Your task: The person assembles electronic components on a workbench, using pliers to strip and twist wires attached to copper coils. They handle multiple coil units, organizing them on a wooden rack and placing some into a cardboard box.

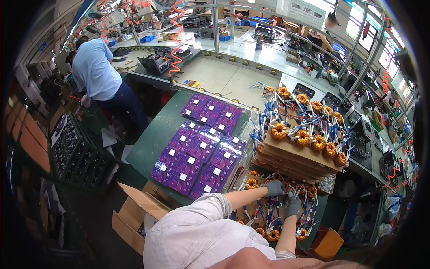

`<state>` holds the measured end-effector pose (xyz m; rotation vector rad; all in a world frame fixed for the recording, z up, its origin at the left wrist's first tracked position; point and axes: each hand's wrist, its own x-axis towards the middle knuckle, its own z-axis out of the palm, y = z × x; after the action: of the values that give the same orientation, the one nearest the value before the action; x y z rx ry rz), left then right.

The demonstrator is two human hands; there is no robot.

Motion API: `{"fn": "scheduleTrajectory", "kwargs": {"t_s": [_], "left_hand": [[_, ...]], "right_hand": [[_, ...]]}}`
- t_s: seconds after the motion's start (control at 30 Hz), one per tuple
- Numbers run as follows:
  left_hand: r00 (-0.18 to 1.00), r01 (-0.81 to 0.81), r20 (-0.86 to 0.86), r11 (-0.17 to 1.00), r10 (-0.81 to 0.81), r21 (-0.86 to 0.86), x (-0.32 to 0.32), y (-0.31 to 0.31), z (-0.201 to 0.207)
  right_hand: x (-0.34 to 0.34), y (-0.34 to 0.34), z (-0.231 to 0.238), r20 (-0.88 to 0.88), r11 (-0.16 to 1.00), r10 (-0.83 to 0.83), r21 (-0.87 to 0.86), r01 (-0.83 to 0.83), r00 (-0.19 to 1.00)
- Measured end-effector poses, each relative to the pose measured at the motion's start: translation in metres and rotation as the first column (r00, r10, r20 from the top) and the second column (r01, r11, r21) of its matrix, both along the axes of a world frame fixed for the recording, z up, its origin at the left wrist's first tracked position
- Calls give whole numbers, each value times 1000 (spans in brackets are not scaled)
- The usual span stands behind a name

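**Easy to Snag, Easy to Topple**

Look first between the rows of ring-shaped copper coils (273, 235), laid out low at the near right of the green table (145, 148). Find there the grey-gloved left hand (275, 188) and, just beside, the right hand (293, 206), both in among crossing leads (271, 214). Cannot tell the grip of either, wide or narrow, with fingertips lost in the wiring.

By judgement, most likely to go wrong through tangling. Pull one lead and risk dragging a neighbouring coil along, given so much red, blue and white crossing at close quarters. Tug harder and risk straining a wire end.

Mind also the stack of cardboard layers (291, 156) just beyond, loaded to the rim with more coils. Could lean or shed one after a knock from the knuckles.

Watch the left sleeve (217, 205), close by the purple circuit boards (210, 152). Could nudge or scuff those by swinging an elbow outward.
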<state>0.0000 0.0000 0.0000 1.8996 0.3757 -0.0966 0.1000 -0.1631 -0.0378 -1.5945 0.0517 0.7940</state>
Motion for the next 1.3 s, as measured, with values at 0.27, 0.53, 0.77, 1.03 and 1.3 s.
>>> {"fn": "scheduleTrajectory", "kwargs": {"t_s": [0.27,0.53,0.77,1.03,1.3], "left_hand": [[995,-68,-76,997,71,41,2,-2,2],[987,-115,-111,993,118,29,4,-3,-1],[994,-90,-66,996,91,25,8,-4,-5],[998,55,2,945,-59,322,-5,-12,26],[987,102,40,813,-153,574,-4,-15,16]], "right_hand": [[-13,3,16,-144,986,-96,121,114,985],[-14,5,20,-45,993,-78,87,82,996],[-11,7,5,130,995,-49,92,37,990],[4,3,-31,241,979,-68,202,19,968],[-38,9,22,298,988,47,128,-89,953]]}}
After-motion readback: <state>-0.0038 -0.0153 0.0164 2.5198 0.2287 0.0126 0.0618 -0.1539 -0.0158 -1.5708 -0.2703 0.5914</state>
